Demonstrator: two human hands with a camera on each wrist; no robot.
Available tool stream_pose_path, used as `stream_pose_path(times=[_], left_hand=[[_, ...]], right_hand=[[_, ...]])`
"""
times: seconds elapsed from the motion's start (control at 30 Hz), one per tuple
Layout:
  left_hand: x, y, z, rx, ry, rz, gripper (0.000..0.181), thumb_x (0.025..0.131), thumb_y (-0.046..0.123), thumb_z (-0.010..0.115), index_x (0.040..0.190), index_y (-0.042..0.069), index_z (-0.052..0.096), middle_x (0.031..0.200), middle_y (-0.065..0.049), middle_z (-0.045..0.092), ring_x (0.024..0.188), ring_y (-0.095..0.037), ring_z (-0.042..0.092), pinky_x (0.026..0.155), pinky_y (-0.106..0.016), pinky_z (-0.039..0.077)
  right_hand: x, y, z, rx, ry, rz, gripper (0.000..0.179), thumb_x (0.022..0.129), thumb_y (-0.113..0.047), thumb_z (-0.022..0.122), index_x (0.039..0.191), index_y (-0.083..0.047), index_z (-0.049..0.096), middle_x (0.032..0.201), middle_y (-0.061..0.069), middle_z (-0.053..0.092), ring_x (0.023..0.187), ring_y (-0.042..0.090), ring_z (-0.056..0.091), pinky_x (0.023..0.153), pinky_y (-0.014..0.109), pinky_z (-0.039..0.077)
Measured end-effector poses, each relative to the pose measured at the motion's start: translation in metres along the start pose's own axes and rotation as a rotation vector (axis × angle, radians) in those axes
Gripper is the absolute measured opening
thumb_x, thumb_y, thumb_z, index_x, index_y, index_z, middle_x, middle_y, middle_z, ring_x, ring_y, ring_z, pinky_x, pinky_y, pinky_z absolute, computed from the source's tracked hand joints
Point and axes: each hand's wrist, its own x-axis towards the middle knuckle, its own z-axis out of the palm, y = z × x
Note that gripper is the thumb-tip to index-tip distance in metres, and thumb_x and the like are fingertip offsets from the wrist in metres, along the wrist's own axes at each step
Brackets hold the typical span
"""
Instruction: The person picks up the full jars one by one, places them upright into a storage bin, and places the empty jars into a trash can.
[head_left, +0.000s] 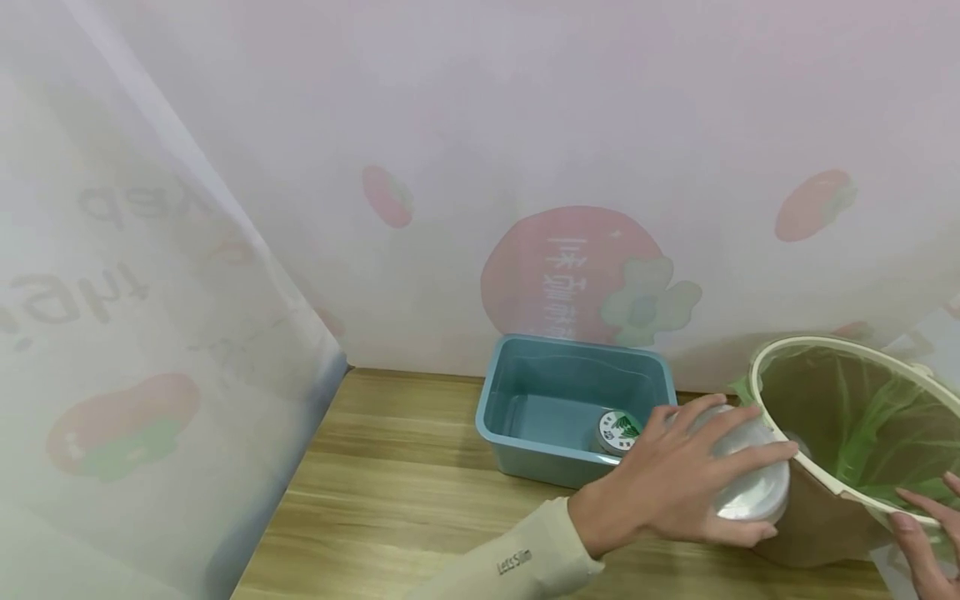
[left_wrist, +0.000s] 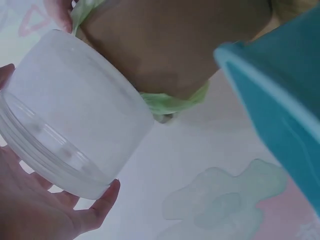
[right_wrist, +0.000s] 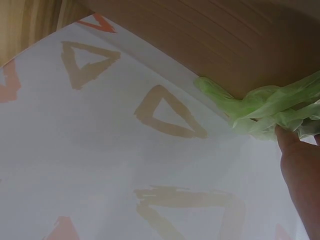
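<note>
My left hand [head_left: 675, 479] grips a clear, round plastic jar [head_left: 753, 479] beside the trash bin's near left side. In the left wrist view the jar [left_wrist: 75, 105] lies tilted, its wide end toward the palm and fingers spread round it. A beige trash bin [head_left: 810, 521] stands at the right, lined with a green trash bag [head_left: 855, 442]. At the bin's near right rim, my right hand [head_left: 933, 533] holds the folded edge of the bag, partly cut off by the frame. The right wrist view shows its thumb [right_wrist: 287, 140] against the gathered bag [right_wrist: 260, 107].
Left of the bin stands a blue plastic basin [head_left: 577, 354], holding a round item with a white and green label [head_left: 619, 429]. Both stand on a wood-grain table [head_left: 375, 467]. Strawberry-printed white sheeting [head_left: 420, 275] rises behind and at the left.
</note>
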Motion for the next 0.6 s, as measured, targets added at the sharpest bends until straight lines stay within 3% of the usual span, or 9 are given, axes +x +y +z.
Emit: stream_pose_path(times=[0.27, 0.5, 0.6], left_hand=[[0.038, 0.007, -0.011, 0.035, 0.061, 0.0, 0.089, 0.087, 0.09, 0.054, 0.166, 0.052, 0.039, 0.178, 0.009, 0.033, 0.162, -0.019, 0.036, 0.104, -0.034, 0.049], [0.066, 0.016, -0.012, 0.03, -0.03, 0.003, 0.089, 0.091, 0.088, 0.048, 0.17, 0.052, 0.027, 0.182, 0.009, 0.022, 0.167, -0.019, 0.026, 0.118, -0.036, 0.042], [0.077, 0.019, -0.011, 0.034, -0.008, 0.016, 0.089, 0.092, 0.088, 0.047, 0.17, 0.051, 0.028, 0.182, 0.009, 0.022, 0.167, -0.02, 0.025, 0.123, -0.039, 0.04]], right_hand=[[0.003, 0.001, -0.001, -0.01, -0.009, -0.028, 0.05, 0.103, -0.028, 0.071, 0.117, 0.02, 0.07, 0.151, -0.031, 0.055, 0.152, 0.005, 0.046, 0.13, 0.027, 0.022], [0.003, 0.003, -0.001, -0.036, -0.001, -0.064, 0.054, 0.105, -0.035, 0.071, 0.116, 0.018, 0.073, 0.143, -0.036, 0.058, 0.15, 0.002, 0.047, 0.129, 0.028, 0.023], [0.002, 0.004, -0.002, -0.035, 0.004, -0.061, 0.053, 0.105, -0.034, 0.072, 0.117, 0.018, 0.073, 0.143, -0.037, 0.058, 0.149, 0.001, 0.047, 0.129, 0.029, 0.023]])
